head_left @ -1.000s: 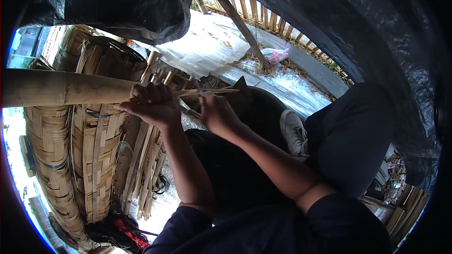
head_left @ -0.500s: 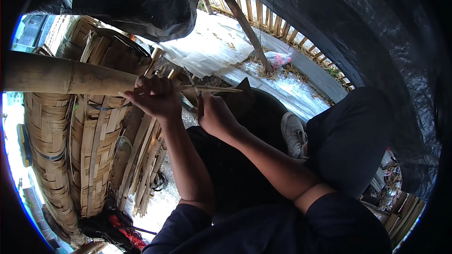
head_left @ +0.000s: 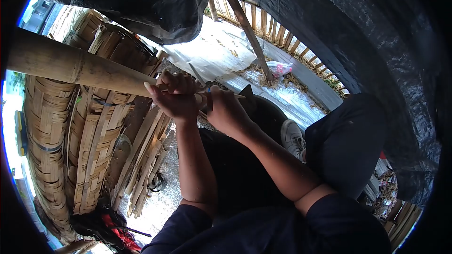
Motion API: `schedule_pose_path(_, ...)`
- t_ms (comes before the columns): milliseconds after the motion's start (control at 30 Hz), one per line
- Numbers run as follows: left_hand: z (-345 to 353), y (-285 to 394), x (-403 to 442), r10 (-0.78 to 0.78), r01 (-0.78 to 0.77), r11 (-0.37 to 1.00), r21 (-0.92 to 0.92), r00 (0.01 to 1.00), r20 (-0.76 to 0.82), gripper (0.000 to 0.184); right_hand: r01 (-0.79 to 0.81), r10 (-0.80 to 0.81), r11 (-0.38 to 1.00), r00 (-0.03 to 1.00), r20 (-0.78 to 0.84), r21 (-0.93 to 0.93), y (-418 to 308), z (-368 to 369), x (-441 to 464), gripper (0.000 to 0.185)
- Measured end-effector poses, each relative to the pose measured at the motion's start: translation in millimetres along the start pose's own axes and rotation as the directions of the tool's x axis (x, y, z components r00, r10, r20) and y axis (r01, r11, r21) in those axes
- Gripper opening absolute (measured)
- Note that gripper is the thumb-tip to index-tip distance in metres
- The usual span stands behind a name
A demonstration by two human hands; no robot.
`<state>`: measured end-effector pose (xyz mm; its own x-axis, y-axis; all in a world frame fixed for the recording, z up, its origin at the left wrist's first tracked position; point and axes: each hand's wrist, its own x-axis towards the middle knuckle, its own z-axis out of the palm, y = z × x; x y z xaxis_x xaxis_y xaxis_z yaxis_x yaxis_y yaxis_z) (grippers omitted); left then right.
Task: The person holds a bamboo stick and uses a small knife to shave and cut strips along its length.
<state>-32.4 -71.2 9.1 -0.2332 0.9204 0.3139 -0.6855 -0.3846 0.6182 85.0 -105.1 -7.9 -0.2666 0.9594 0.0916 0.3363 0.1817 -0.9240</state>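
A slender, pale bamboo strip (head_left: 201, 99) juts toward three o'clock from the clenched left hand (head_left: 178, 96); the closed right hand (head_left: 227, 111) grips a thin grey knife (head_left: 196, 74).

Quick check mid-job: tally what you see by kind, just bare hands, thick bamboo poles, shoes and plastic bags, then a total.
Bare hands: 2, left hand and right hand
Thick bamboo pole: 1
White shoe: 1
Plastic bag: 1
Total: 5
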Motion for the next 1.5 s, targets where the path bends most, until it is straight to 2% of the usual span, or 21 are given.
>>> schedule_pose_path(67,-11,3,1,0.019,-0.019,1.0,0.006,0.998,0.058,0.054,0.057,-0.056,0.998,0.998,-0.032,0.03,13,4,2,0.009)
schedule_pose_path(100,-15,4,3,0.035,-0.037,0.999,0.017,0.992,0.119,0.052,-0.016,0.019,0.998,0.998,0.055,-0.056,4,-2,0,0.012)
schedule_pose_path(200,-1,-2,-2,0.02,-0.017,0.999,-0.043,0.996,0.086,0.051,-0.06,0.069,0.992,0.994,0.08,-0.108,-13,-2,-16,0.015)
schedule_pose_path(300,8,-4,-9,0.026,-0.031,0.997,0.071,0.997,0.067,0.056,-0.119,0.123,0.982,0.992,0.023,-0.147,-12,-14,-2,0.011)
schedule_pose_path(400,5,-3,-6,-0.006,0.007,1.0,-0.004,0.996,0.084,0.057,0.039,-0.03,0.987,0.998,0.057,-0.159,-8,-20,-1,0.014)
schedule_pose_path(433,6,-3,-6,-0.018,0.019,1.0,-0.004,0.995,0.097,0.057,-0.028,0.062,0.968,0.989,0.132,-0.249,-13,-22,-6,0.016)
schedule_pose_path(533,17,-9,-9,-0.018,0.011,0.997,0.074,0.995,0.102,0.058,-0.023,0.024,0.983,1.0,0.001,-0.185,-17,-24,-6,0.017)
schedule_pose_path(600,15,-12,-12,0.002,-0.022,0.993,0.113,0.985,0.173,0.053,-0.037,0.04,0.989,0.999,0.021,-0.141,-3,-26,-3,0.017)
schedule_pose_path(667,10,-11,-7,0.007,-0.017,0.996,0.083,0.992,0.125,0.058,-0.082,0.12,0.976,0.976,0.184,-0.2,-10,-34,-11,0.017)
schedule_pose_path(733,10,-10,-4,-0.02,0.016,1.0,0.025,0.983,0.182,0.058,-0.081,0.149,0.961,0.957,0.247,-0.264,-11,-30,-12,0.018)
schedule_pose_path(800,6,-10,-7,-0.003,0.001,1.0,0.01,0.985,0.171,0.057,-0.013,0.028,0.981,0.997,0.071,-0.195,-2,-27,-2,0.02)
schedule_pose_path(833,3,-9,-8,0.013,-0.013,1.0,-0.002,0.987,0.162,0.056,0.053,-0.03,0.991,0.983,0.18,-0.125,0,-31,2,0.018)
schedule_pose_path(867,-1,-7,-7,0.025,-0.024,1.0,-0.011,0.988,0.154,0.054,0.056,-0.033,0.99,0.983,0.178,-0.126,-2,-31,-2,0.018)
schedule_pose_path(933,0,-3,-2,0.042,-0.052,0.995,0.084,0.992,0.119,0.055,-0.028,0.072,0.979,0.974,0.214,-0.202,-16,-27,-18,0.016)
schedule_pose_path(1000,6,-10,-5,0.003,-0.015,0.999,0.052,0.976,0.219,0.059,-0.063,0.107,0.975,0.974,0.2,-0.213,-20,-19,-20,0.015)
schedule_pose_path(1067,5,-5,-7,-0.014,-0.018,0.992,0.127,0.969,0.246,0.06,-0.104,0.169,0.944,0.967,0.19,-0.313,-9,-14,-14,0.013)
schedule_pose_path(1100,-1,-2,-7,-0.013,-0.013,0.996,0.089,0.961,0.278,0.06,-0.036,0.108,0.943,0.974,0.199,-0.332,0,-13,-7,0.013)
schedule_pose_path(1367,-19,-1,3,0.0,0.024,0.996,-0.084,0.964,0.265,0.059,-0.119,0.189,0.955,0.951,0.247,-0.271,-10,-30,-11,0.024)
schedule_pose_path(1433,-17,1,4,0.017,-0.016,1.0,-0.01,0.975,0.223,0.057,-0.278,0.326,0.928,0.928,0.18,-0.248,3,-31,-3,0.026)
schedule_pose_path(1467,-15,1,5,0.018,-0.017,1.0,-0.007,0.975,0.223,0.057,-0.277,0.325,0.929,0.928,0.182,-0.246,11,-30,1,0.026)
schedule_pose_path(1500,-14,0,4,0.035,-0.033,0.999,-0.011,0.981,0.188,0.057,-0.299,0.315,0.937,0.947,0.068,-0.182,22,-30,4,0.026)
